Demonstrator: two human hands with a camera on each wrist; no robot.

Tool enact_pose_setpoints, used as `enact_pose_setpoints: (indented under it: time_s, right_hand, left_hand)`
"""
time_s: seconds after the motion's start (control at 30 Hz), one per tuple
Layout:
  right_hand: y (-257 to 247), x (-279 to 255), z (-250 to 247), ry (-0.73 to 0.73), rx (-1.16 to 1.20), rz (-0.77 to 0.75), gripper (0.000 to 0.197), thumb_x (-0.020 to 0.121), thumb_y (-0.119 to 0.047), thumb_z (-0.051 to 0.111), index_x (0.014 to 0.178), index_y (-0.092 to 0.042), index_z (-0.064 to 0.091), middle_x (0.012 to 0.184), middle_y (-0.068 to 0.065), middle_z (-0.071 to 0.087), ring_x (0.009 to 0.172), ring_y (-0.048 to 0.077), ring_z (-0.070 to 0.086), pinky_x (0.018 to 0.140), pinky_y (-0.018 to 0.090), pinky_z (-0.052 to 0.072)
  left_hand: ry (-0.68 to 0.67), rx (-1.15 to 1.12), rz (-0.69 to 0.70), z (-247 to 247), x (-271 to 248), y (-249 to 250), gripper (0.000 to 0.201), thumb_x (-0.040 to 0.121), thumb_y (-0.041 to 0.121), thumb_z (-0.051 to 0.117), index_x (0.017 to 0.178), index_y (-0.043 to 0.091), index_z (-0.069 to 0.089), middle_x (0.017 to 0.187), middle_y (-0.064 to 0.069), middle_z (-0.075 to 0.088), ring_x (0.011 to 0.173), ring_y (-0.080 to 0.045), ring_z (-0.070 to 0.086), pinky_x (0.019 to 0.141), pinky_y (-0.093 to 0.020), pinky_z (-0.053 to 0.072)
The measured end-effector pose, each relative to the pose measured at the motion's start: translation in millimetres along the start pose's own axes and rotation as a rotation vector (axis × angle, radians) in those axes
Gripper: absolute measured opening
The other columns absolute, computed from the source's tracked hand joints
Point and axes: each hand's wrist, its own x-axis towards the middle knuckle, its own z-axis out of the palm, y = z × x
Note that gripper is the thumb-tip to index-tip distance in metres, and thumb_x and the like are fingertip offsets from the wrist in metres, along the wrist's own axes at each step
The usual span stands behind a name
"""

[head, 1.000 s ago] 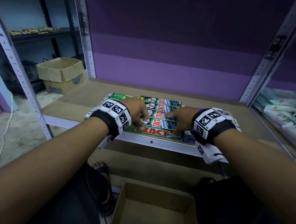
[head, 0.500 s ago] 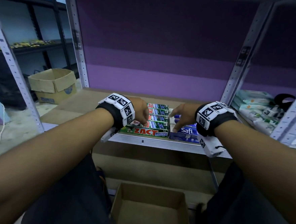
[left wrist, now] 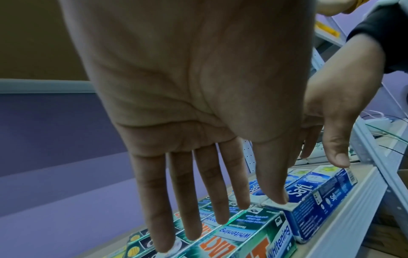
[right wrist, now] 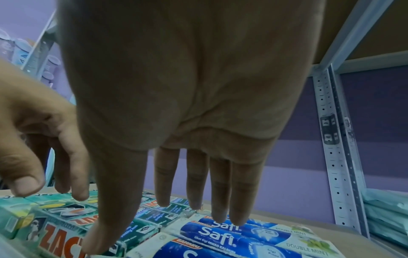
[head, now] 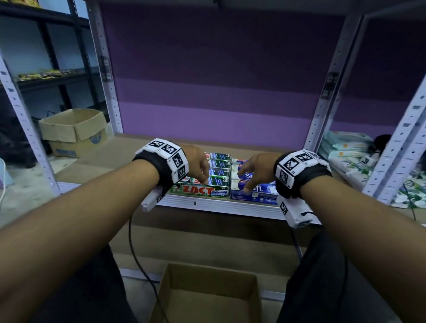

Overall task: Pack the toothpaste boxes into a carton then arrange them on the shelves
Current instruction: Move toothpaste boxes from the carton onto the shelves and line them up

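Since a second ago both hands have slid the toothpaste boxes (head: pixel 207 180) together on the shelf (head: pixel 216 207). Left hand (head: pixel 196 164) and right hand (head: pixel 257 168) hover, fingers straight and spread, holding nothing. Arranging seems nearly finished; the carton (head: pixel 208 302) below looks empty, so only final straightening likely remains.

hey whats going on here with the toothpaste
A person is arranging toothpaste boxes on a shelf. The left hand is open over the green Zact boxes, and the right hand is open over the blue Safi boxes beside them. Neither hand grips a box; whether the fingertips touch the tops is unclear. The boxes lie in neat rows at the shelf's front edge. An open carton on the floor below looks empty.
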Motion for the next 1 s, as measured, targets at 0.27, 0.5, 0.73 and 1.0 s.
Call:
enact_pose_setpoints:
  time_s: [0.27, 0.5, 0.73, 1.0]
  right_hand:
    - [1.0, 32.0, 2.2, -0.027, 0.081, -0.074, 0.049, 0.084, -0.04, 0.075, 0.131, -0.03, 0.063, 0.13, -0.003, 0.058, 0.122, 0.021, 0.053, 0.107, 0.039, 0.041]
    - [10.3, 90.3, -5.4, -0.121, 0.409, -0.122, 0.027, 0.08, -0.023, 0.081, 0.107, -0.021, 0.077, 0.083, 0.003, 0.076, 0.069, 0.013, 0.066, 0.075, 0.033, 0.059]
    - [32.5, 155.3, -26.7, -0.418, 0.501, -0.183, 0.033, 0.084, -0.026, 0.077, 0.117, -0.026, 0.071, 0.091, 0.013, 0.074, 0.076, 0.019, 0.068, 0.066, 0.031, 0.058]
    - [45.7, 171.3, -38.1, -0.616, 0.698, -0.113, 0.043, 0.089, -0.025, 0.072, 0.13, -0.019, 0.061, 0.097, 0.001, 0.073, 0.088, 0.018, 0.071, 0.069, 0.029, 0.059]
  left_hand:
    - [-0.071, -0.145, -0.072, 5.7, 28.3, -23.4, 0.021, 0.082, 0.044, 0.075, 0.094, 0.028, 0.078, 0.073, 0.019, 0.07, 0.065, 0.002, 0.062, 0.056, -0.016, 0.045]
    - [-0.347, -0.482, -0.152, 0.2, 85.3, -62.0, 0.024, 0.081, 0.04, 0.078, 0.091, 0.018, 0.077, 0.085, -0.003, 0.077, 0.071, -0.023, 0.072, 0.062, -0.03, 0.054]
    - [-0.751, -0.483, -0.158, -28.3, 152.5, -79.2, 0.039, 0.096, 0.034, 0.061, 0.124, 0.008, 0.067, 0.119, -0.016, 0.069, 0.094, -0.031, 0.067, 0.063, -0.025, 0.06]
    - [-1.004, -0.417, -0.198, -45.9, 176.5, -83.4, 0.032, 0.095, 0.044, 0.06, 0.119, 0.026, 0.071, 0.119, 0.002, 0.071, 0.104, -0.025, 0.069, 0.092, -0.034, 0.054]
